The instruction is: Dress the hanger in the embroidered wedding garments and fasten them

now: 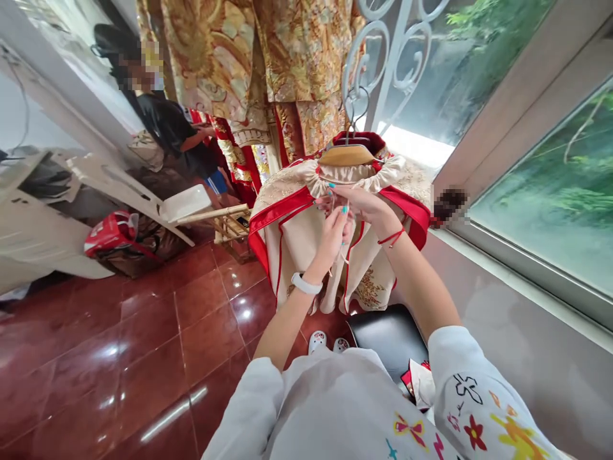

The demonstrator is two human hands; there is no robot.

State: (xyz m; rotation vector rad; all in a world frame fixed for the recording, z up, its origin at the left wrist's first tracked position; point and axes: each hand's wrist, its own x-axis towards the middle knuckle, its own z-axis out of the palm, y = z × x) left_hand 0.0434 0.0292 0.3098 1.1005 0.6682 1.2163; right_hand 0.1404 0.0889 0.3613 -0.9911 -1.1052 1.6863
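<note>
A cream robe (301, 236) with red trim and gold embroidery hangs in front of me on a wooden hanger (347, 155). Its gathered ruffled collar (316, 182) circles the hanger. Just below the collar my two hands meet. My left hand (334, 233) is closed, with thumb and fingers pinched on a thin pale cord (347, 259) whose end dangles below. Above it, my right hand (359, 201) reaches across from the right, its fingers bent around the upper part of the same cord. Fingers of both hands overlap, so the cord's exact course between them is partly hidden.
Gold embroidered garments (211, 57) hang behind. A person (167, 124) stands at the left back near a white folding chair (186, 203) and a red bag (112, 233). A black seat (390, 338) is close by my legs. The window frame (522, 262) borders the right.
</note>
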